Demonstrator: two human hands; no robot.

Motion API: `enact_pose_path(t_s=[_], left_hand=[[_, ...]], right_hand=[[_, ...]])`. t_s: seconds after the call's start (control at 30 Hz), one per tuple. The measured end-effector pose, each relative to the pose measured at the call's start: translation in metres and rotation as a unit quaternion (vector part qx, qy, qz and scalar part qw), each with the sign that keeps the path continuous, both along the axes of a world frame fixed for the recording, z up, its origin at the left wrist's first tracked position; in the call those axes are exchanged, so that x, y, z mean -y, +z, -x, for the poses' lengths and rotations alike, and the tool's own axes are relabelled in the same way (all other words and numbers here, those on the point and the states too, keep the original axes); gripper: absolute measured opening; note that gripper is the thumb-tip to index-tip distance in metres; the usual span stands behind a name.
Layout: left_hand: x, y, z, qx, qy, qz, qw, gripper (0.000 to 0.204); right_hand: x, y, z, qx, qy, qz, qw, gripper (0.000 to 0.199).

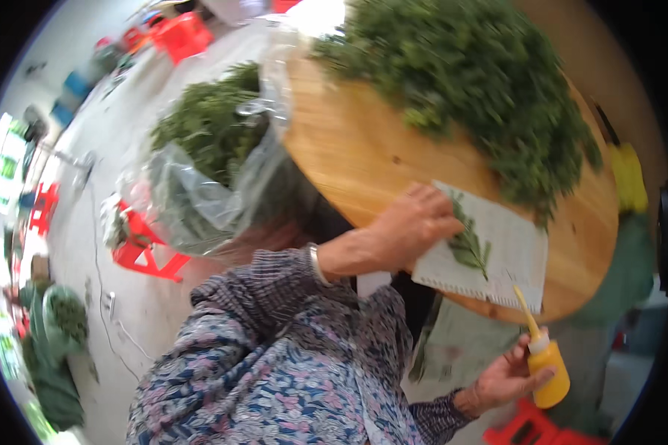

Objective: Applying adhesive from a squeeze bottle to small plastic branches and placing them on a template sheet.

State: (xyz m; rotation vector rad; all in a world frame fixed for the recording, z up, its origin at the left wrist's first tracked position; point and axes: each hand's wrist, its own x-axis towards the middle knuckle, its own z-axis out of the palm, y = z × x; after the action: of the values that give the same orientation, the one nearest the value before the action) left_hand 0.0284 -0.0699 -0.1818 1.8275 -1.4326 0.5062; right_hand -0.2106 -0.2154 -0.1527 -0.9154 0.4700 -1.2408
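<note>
Here, left hand point(412, 225): fingers bunched at the green sprig point(467, 248); cannot tell whether they pinch it. Right hand point(502, 380): fingers wrapped round yellow squeeze bottle point(548, 374), smooth, cylindrical, nozzle long and tapered. Sprig: feathery, narrow leaflets, over white spiral-bound notebook point(516, 252) on rounded, grained wooden table point(364, 141). Beyond: dense foliage heap point(453, 67).

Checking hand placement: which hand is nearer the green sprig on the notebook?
Left. The left hand is beside the sprig; the right hand is farther off, beyond the table edge, holding a yellow bottle.
</note>
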Motion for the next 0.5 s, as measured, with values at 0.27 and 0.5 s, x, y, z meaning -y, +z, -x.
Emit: enact_pose_path(t_s=[0.27, 0.5], left_hand=[[-0.148, 0.088, -0.062, 0.082, 0.203, 0.094, 0.971, 0.016], [-0.281, 0.095, -0.158, 0.168, 0.496, -0.028, 0.851, 0.021]], right_hand=[[-0.049, 0.032, -0.043, -0.016, 0.049, 0.030, 0.998, 0.052], [-0.041, 0.036, -0.065, -0.013, 0.050, 0.004, 0.999, 0.053]])
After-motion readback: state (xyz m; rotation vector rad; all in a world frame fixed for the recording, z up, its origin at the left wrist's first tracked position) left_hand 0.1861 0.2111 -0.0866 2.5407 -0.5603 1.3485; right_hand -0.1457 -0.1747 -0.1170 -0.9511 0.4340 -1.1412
